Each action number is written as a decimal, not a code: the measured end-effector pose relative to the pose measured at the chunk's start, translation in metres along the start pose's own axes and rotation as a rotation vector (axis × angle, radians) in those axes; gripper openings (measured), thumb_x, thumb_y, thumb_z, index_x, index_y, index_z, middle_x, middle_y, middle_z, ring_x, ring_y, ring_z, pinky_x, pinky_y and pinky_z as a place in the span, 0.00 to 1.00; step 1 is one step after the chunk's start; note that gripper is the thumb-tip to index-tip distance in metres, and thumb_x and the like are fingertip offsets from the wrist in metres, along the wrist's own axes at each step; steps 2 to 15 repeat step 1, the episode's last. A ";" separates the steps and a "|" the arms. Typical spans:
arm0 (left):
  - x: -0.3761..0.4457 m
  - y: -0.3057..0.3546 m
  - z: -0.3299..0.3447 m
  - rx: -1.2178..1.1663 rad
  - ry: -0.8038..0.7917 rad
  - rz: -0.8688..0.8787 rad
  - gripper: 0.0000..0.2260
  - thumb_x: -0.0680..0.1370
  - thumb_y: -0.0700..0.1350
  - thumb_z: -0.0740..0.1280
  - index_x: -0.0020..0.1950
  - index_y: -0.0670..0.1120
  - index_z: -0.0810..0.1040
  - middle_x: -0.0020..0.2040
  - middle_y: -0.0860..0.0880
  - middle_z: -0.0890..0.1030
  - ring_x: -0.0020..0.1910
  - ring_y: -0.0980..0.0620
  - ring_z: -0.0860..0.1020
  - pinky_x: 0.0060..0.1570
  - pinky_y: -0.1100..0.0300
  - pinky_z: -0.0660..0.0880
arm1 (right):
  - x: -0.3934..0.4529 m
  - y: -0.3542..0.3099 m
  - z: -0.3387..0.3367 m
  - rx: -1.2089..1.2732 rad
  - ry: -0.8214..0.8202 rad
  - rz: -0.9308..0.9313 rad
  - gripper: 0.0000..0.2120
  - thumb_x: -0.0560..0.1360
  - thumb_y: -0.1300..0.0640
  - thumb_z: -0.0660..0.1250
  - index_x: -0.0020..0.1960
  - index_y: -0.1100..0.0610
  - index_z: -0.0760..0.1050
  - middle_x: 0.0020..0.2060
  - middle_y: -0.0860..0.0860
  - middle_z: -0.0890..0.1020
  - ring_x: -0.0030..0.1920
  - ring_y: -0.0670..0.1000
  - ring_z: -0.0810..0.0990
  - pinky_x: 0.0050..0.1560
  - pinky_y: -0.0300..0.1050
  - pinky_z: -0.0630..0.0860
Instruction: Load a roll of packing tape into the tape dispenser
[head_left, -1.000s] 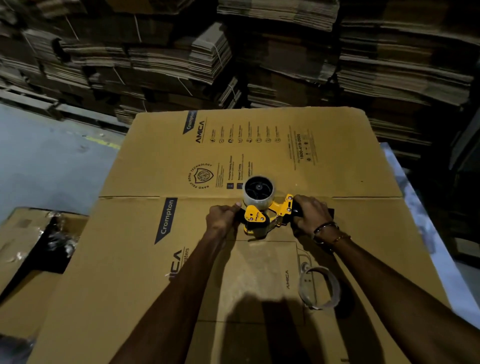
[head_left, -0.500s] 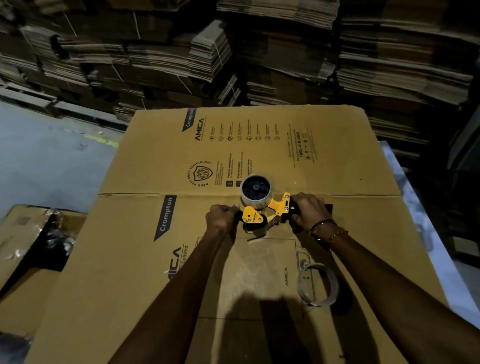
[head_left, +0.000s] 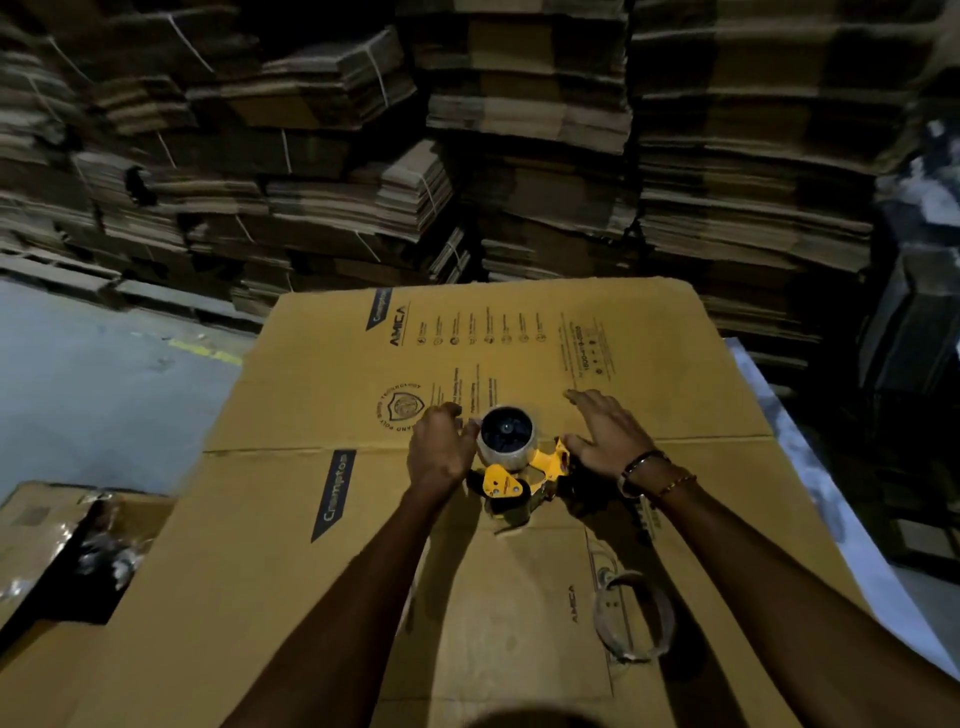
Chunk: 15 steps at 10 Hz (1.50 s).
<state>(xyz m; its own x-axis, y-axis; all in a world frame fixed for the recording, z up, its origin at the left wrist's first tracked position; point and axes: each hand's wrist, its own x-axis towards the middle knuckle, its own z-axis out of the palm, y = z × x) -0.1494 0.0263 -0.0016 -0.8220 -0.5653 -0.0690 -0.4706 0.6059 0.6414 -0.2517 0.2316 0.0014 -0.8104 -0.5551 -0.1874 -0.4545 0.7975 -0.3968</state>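
Note:
A yellow and black tape dispenser (head_left: 523, 478) lies on a flattened brown carton (head_left: 291, 597). A roll of clear packing tape (head_left: 506, 441) sits on its spindle, with the dark hub facing up. My left hand (head_left: 439, 452) is at the roll's left side, fingers curled, thumb against the roll. My right hand (head_left: 605, 434) is to the right of the roll with its fingers straight and spread, off the black handle, its thumb near the yellow frame. The handle is mostly hidden under that hand.
An empty tape core ring (head_left: 634, 616) lies on the carton near my right forearm. Tall stacks of bundled flat cartons (head_left: 519, 156) stand behind. An open box with plastic inside (head_left: 78, 561) sits at the left, beside grey floor (head_left: 104, 395).
My right hand has let go of the handle and opened, moving forward. My left hand moved from the dispenser's front up to the roll's left side.

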 end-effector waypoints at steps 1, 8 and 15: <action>0.006 0.018 -0.024 0.174 0.148 0.150 0.19 0.81 0.50 0.64 0.68 0.42 0.74 0.66 0.42 0.76 0.63 0.40 0.74 0.56 0.49 0.73 | 0.004 -0.016 -0.021 -0.050 0.142 -0.046 0.33 0.79 0.50 0.66 0.79 0.56 0.57 0.76 0.55 0.64 0.75 0.58 0.63 0.72 0.51 0.64; 0.006 0.018 -0.024 0.174 0.148 0.150 0.19 0.81 0.50 0.64 0.68 0.42 0.74 0.66 0.42 0.76 0.63 0.40 0.74 0.56 0.49 0.73 | 0.004 -0.016 -0.021 -0.050 0.142 -0.046 0.33 0.79 0.50 0.66 0.79 0.56 0.57 0.76 0.55 0.64 0.75 0.58 0.63 0.72 0.51 0.64; 0.006 0.018 -0.024 0.174 0.148 0.150 0.19 0.81 0.50 0.64 0.68 0.42 0.74 0.66 0.42 0.76 0.63 0.40 0.74 0.56 0.49 0.73 | 0.004 -0.016 -0.021 -0.050 0.142 -0.046 0.33 0.79 0.50 0.66 0.79 0.56 0.57 0.76 0.55 0.64 0.75 0.58 0.63 0.72 0.51 0.64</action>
